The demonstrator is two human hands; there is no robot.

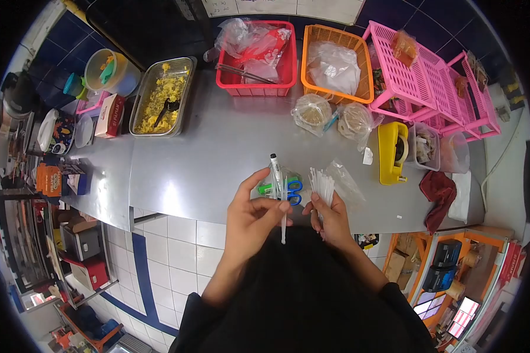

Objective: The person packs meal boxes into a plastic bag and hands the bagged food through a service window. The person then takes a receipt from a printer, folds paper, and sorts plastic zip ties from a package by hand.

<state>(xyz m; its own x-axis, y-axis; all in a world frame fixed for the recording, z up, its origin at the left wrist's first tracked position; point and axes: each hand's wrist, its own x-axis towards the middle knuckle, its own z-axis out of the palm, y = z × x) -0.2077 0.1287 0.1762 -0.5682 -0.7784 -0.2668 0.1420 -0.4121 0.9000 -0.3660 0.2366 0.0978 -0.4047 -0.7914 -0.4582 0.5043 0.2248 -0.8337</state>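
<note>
My left hand (252, 217) pinches several thin white cable ties (284, 226) between thumb and fingers, one hanging downward with its small head at the bottom. A thicker bundle of white cable ties (322, 183) stands fanned out in my right hand (332, 219), which is closed around its lower part. Just beyond the hands, blue-handled scissors (295, 192), a black-and-white marker (275, 166) and a bright green item (266, 189) lie on the steel table (218, 147), partly hidden by my fingers. A clear plastic bag (347, 180) lies beside my right hand.
Along the back stand a metal tray (134, 120) of yellow food with black tongs, a red basket (256, 90), an orange basket (368, 67) and a pink rack (415, 70). Two bagged bundles (312, 113), a yellow tape dispenser (388, 154) and a dark red cloth (439, 194) sit rightward.
</note>
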